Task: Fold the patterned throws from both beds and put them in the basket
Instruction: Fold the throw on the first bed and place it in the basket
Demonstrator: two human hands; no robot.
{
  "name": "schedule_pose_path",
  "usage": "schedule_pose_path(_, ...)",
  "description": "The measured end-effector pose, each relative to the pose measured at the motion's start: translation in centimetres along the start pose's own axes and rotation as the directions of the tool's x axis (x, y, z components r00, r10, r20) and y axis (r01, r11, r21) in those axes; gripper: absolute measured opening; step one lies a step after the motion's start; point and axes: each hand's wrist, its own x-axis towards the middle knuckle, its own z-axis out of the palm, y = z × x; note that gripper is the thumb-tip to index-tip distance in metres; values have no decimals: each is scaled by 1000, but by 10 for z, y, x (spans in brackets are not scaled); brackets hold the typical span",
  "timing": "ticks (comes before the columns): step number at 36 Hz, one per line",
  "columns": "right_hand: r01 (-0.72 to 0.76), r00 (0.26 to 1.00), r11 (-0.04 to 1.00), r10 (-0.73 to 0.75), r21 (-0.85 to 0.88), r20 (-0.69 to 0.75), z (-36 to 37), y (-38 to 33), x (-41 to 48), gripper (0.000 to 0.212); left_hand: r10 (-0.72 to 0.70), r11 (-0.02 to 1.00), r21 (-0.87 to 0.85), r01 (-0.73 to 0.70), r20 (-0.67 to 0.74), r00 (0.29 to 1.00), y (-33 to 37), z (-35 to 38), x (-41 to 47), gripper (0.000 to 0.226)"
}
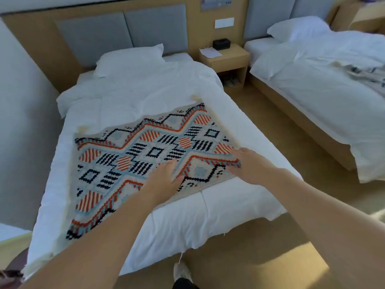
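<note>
While the patterned throw (145,151) lies spread on the near bed's white duvet (129,90), the left hand (164,180) presses it with flat, straight fingers (168,165); the right hand (250,163) covers its right corner, and I cannot tell whether it pinches. It looks soft, limp, fairly thick: take it by corners.

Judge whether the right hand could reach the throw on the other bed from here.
Probably not: the second throw lies on the far bed across the aisle, while the right hand grips the near throw.

Bare forearms (104,236), pale shoe (182,271), dark trouser leg (184,285)
</note>
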Motion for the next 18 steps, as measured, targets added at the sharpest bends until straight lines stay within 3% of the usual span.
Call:
schedule_pose_path(9, 41, 995, 998, -37, -39, 97, -5, 8, 98, 61, -88, 996, -29, 87, -11, 996, -32, -9, 101, 66)
schedule_pose_path(18, -61, 981, 992, 80, -112, 178, -27, 45, 188, 63, -87, 996, -27, 88, 46, 995, -32, -10, 225, 66)
